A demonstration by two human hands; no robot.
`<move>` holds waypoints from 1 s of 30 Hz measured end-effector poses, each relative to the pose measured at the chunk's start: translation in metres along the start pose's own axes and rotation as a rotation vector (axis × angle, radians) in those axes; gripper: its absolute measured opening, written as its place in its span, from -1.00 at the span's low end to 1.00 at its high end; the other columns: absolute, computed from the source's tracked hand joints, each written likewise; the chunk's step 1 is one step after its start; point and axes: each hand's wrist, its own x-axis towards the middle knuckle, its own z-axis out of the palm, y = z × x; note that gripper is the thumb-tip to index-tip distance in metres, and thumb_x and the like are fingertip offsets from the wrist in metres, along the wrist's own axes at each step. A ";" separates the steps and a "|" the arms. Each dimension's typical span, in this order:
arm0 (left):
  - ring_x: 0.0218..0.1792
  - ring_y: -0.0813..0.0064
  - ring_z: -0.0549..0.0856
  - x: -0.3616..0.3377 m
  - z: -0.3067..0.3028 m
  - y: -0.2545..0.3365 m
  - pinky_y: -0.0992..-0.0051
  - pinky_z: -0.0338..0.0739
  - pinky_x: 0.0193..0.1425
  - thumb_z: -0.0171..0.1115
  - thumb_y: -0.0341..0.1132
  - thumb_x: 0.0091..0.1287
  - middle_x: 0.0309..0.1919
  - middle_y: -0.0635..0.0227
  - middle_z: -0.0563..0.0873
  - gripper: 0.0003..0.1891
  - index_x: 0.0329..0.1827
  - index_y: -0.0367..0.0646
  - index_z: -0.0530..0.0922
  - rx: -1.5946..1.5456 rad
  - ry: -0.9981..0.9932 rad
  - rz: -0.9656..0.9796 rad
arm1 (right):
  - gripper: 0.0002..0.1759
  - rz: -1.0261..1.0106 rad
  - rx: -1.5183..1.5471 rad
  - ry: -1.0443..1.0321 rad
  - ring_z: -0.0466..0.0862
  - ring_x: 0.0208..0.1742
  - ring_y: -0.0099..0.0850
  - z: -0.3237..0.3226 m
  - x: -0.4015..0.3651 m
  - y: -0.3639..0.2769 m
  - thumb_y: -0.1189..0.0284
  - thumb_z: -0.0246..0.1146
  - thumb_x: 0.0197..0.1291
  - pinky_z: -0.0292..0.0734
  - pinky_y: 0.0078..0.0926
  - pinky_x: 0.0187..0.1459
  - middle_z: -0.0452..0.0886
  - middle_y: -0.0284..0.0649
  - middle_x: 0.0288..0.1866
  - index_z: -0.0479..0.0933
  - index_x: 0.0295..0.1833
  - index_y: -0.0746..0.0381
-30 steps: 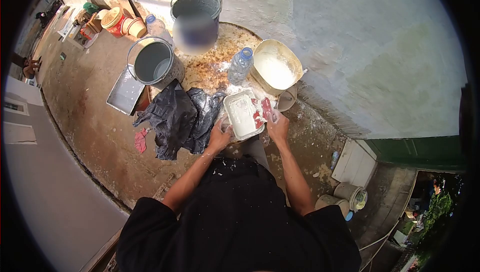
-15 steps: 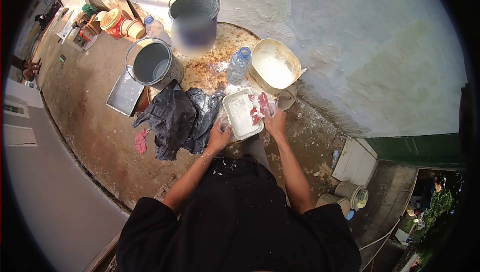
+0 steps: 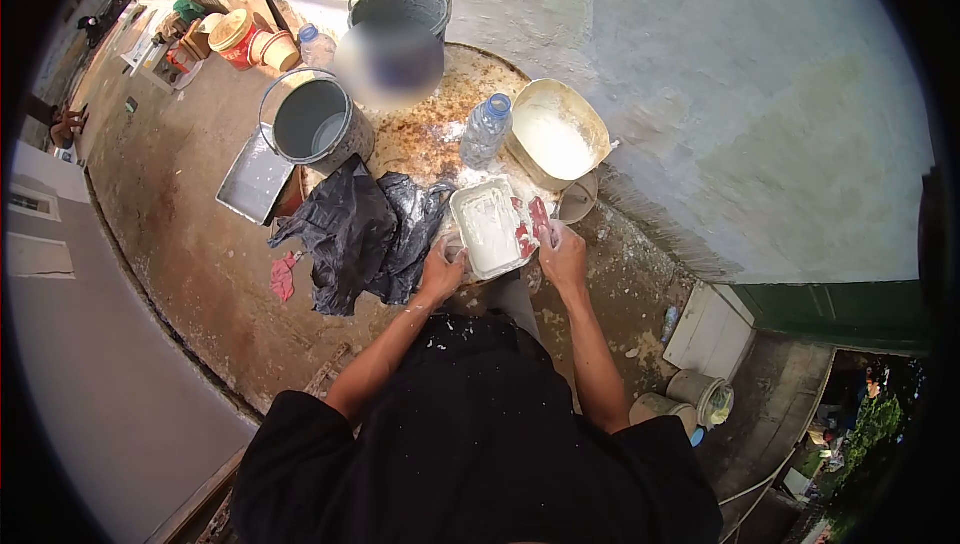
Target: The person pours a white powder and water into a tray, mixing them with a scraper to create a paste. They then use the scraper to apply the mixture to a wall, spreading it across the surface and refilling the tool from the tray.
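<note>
Rust-brown and cream patches cover the round bench (image 3: 420,134), dusted white near the hands, with its curved far edge close to a plastered wall (image 3: 700,74) of grey-green and off-white. At its near side is the pale rectangular tray (image 3: 488,229), smeared inside with white paste. The left hand (image 3: 445,262) has its fingers clamped on the tray's left side; the right hand (image 3: 563,249) has its fingers closed on a red tool (image 3: 540,216) caked with white, at the tray's right edge.

Just beyond the tray, a clear bottle (image 3: 484,136) stands beside a pale tub (image 3: 602,122) holding something white, and a cup (image 3: 580,200) sits under the tub's near side. A crumpled black bag (image 3: 345,229) crowds the left edge, below a grey bucket (image 3: 358,144). A larger bucket (image 3: 428,12) stands at the far side, its lower part blurred. Between the buckets and the bottle runs a stretch of bare rusty top.

Stained concrete floor (image 3: 190,214) opens widely on the left, where a pink cloth (image 3: 284,276) lies, reaching back to stacked pots (image 3: 235,36). On the right, the floor narrows between the person's arm and a white panel (image 3: 710,329), with two pails (image 3: 690,394) nearer.
</note>
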 end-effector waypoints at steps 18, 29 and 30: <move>0.03 0.16 0.67 0.006 0.005 0.013 0.23 0.61 0.10 -0.06 -0.30 0.54 0.09 0.04 0.60 -0.70 0.24 -0.21 0.33 -0.224 -0.051 -0.099 | -0.78 0.320 0.488 -0.108 0.60 -0.45 -0.59 0.037 -0.008 0.059 0.47 0.21 0.32 0.54 -0.57 -0.50 0.70 -0.21 -0.36 0.60 -0.03 0.38; 0.20 0.05 0.57 0.003 0.001 0.019 0.08 0.55 0.19 -0.26 -0.02 0.57 0.24 -0.05 0.49 -0.52 0.31 -0.22 0.28 -0.366 -0.184 -0.218 | -0.80 0.264 0.427 -0.189 0.65 -0.25 -0.53 0.014 -0.005 0.060 0.52 0.25 0.26 0.52 -0.49 -0.17 0.73 -0.19 -0.28 0.63 -0.09 0.43; 0.23 0.05 0.54 0.001 0.001 0.023 0.05 0.52 0.21 -0.30 0.04 0.56 0.27 -0.04 0.46 -0.46 0.34 -0.22 0.27 -0.399 -0.229 -0.235 | -0.80 0.252 0.434 -0.195 0.64 -0.25 -0.54 0.006 -0.006 0.057 0.52 0.25 0.26 0.51 -0.50 -0.18 0.73 -0.20 -0.27 0.63 -0.08 0.43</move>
